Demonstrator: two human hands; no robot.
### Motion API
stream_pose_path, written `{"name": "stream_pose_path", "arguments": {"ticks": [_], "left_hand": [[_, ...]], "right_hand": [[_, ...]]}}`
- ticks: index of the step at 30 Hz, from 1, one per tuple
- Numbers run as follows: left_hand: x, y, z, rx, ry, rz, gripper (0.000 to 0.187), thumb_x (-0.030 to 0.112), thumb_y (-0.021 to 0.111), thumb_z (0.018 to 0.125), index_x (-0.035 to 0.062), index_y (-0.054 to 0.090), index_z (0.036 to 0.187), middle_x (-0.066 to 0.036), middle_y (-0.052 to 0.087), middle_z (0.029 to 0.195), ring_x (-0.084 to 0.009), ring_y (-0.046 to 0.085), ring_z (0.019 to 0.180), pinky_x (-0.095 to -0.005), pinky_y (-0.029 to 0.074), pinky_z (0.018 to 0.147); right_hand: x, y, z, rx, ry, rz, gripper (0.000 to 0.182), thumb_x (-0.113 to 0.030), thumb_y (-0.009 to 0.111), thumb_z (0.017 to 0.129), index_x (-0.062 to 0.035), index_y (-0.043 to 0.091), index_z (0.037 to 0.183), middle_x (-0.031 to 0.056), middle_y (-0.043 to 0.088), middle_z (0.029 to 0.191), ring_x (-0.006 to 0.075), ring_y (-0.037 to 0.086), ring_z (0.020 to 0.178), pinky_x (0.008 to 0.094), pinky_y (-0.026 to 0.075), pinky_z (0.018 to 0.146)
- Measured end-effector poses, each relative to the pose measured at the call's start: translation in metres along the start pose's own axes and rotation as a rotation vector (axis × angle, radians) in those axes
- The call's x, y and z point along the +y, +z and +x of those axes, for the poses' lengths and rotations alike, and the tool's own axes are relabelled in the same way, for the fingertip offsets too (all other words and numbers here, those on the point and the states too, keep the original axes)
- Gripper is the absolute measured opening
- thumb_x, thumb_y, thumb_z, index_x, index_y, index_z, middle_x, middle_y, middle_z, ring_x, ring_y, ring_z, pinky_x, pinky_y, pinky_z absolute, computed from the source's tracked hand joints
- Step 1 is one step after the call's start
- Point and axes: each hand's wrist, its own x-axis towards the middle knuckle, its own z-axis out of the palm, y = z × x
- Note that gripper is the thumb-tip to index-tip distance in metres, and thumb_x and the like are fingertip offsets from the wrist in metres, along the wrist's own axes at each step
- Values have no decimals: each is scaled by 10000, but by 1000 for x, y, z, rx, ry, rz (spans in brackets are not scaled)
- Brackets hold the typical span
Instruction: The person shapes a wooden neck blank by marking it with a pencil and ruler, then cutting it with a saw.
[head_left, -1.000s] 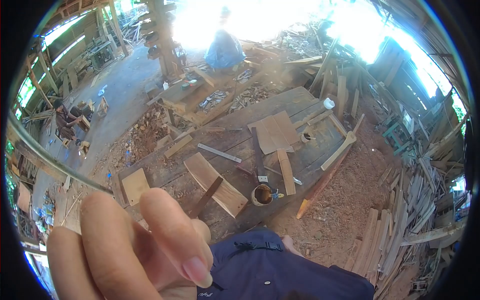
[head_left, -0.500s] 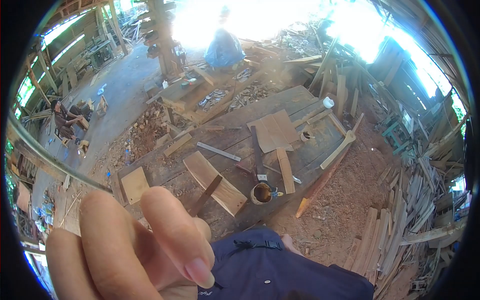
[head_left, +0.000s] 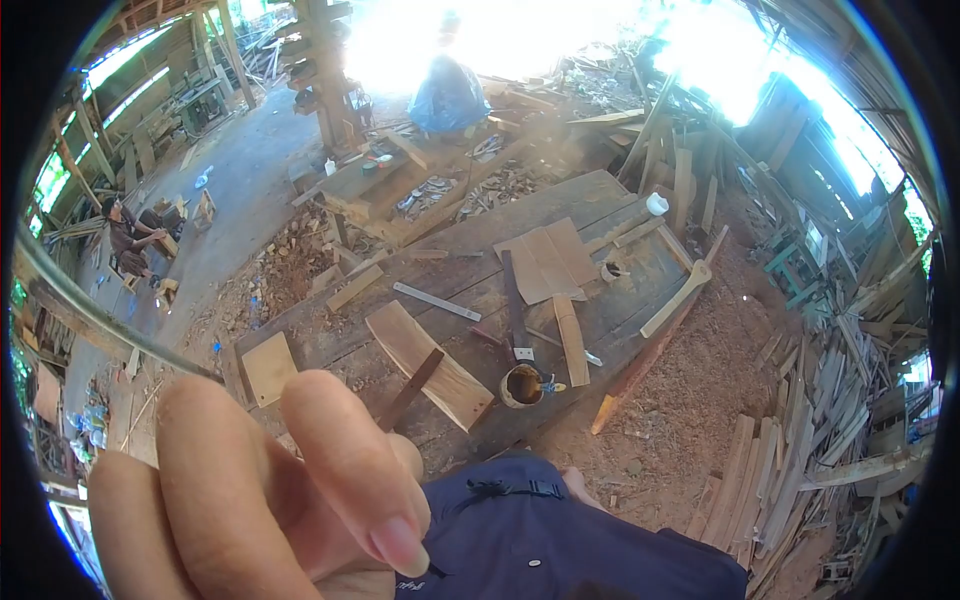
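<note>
Presently, the left hand [head_left: 265, 500] is held up, fingers curled; any grip cannot be determined. Right hand unseen. Nearby, a dark strip [head_left: 412, 389] crosses a wooden board [head_left: 400, 332] on the desk [head_left: 625, 308].

We have our left hand [head_left: 265, 500] up close at the lower left of our view, fingers curled, one fingernail [head_left: 399, 546] angled downward.

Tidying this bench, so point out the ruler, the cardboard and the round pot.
Ruler [head_left: 437, 302], head view: middle of its face.
Cardboard [head_left: 542, 264], head view: upper surface.
Round pot [head_left: 511, 398], head view: outer wall.
</note>
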Motion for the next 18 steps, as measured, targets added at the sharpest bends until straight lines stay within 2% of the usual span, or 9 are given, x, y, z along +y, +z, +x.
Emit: {"name": "stream_pose_path", "arguments": {"ticks": [6, 18], "left_hand": [[-4, 4, -1, 56, 3, -21, 537, 556, 797, 868, 301, 499, 1235, -13, 423, 1342, -241, 359, 1290, -420, 341, 1053], [-12, 12, -4, 171, 15, -63, 459, 526, 829, 854, 305, 554, 1149, 8, 451, 1269, -223, 395, 1228, -402, 354, 1012]], "right_hand": [[3, 1, 0, 12, -39, 32, 428, -466, 797, 829, -72, 840, 989, 211, 790, 948, 352, 778, 952, 438, 580, 865], [-1, -3, -5, -17, 34, 17, 469, -499, 810, 819, -77, 840, 1022, 222, 789, 1010, 359, 767, 1023, 444, 570, 919]]}}
